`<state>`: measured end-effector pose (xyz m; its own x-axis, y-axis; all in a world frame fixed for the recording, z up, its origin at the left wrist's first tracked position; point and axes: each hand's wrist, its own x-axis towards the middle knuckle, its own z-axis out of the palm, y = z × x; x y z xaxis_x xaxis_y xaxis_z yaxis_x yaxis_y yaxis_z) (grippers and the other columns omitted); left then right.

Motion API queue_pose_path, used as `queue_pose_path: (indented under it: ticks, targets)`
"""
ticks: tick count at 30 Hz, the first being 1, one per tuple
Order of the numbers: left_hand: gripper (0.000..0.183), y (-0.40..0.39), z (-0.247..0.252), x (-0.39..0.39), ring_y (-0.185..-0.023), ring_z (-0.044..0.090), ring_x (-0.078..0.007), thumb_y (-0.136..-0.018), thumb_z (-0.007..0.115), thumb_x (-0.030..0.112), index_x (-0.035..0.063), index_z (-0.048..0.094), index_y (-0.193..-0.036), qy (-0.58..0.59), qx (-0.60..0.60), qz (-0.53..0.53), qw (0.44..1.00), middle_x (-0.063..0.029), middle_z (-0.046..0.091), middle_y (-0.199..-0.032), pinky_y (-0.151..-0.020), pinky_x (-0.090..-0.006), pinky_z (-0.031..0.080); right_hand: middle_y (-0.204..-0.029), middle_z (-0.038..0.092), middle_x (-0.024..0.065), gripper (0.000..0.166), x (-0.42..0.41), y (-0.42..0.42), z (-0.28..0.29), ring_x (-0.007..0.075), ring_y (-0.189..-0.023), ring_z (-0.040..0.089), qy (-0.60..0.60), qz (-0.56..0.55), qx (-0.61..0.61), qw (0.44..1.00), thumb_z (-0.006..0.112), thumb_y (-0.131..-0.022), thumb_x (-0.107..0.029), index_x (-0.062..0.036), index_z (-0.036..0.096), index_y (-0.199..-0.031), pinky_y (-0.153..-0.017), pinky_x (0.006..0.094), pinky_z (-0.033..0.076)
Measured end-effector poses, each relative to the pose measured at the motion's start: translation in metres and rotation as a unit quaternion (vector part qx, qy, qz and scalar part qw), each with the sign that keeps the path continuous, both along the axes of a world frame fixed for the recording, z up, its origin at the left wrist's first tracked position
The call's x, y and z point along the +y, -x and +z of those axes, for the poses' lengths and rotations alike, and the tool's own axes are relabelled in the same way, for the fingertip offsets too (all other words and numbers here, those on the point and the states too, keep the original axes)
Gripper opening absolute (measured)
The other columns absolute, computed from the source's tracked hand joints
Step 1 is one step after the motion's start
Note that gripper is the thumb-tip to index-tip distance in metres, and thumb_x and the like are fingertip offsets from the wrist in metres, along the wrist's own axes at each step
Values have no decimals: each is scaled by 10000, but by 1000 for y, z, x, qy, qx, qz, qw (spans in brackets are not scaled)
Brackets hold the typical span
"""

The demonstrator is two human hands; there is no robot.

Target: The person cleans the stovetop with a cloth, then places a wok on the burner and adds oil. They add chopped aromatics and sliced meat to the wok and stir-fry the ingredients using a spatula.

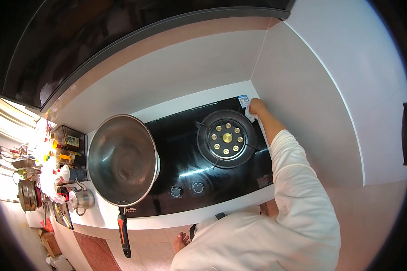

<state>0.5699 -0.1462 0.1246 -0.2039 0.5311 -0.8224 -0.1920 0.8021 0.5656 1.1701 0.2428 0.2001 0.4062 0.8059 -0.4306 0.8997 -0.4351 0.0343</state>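
My right hand (256, 106) is at the far right corner of a black glass gas cooktop (176, 142), closed on a crumpled white cloth (250, 116). The cloth lies against the cooktop surface, just beside a label (243, 101) that bears writing. Left of that hand is a round burner (227, 138) with brass nozzles and a dark ring. My left hand (181, 241) hangs low by my body, below the counter's front edge, its fingers loosely curled with nothing visible in them. A large wok (122, 159) covers the cooktop's left part, its black-and-red handle (123, 235) jutting past the counter edge.
Two control knobs (187, 190) sit near the cooktop's front. A metal kettle (82, 199) and a black wire rack (75, 149) with bottles stand left of the wok. Grey walls (291, 84) close off the back and right. A dark cabinet (122, 23) hangs overhead.
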Motion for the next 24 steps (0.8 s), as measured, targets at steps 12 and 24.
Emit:
queue_pose_path:
  ticks: [12,24]
  targets:
    - [388,-7,-5,-21,-950,543,-176,-899,430,358,104,467,-1190,31,-28,84,996,-61,538,-1154,-677,-287,412,-721,619,180,119,130,100,3,301,-668,596,93,216,76,969,619,-600,-129,-42,653,-672,-603,400,475]
    - [419,-23,20,-15,-956,533,-160,-899,431,339,69,442,-1220,19,-27,101,994,-69,526,-1170,-702,-266,414,-794,617,174,161,143,233,-70,332,-760,588,-120,364,185,905,555,-676,-158,-40,627,-758,-663,399,473]
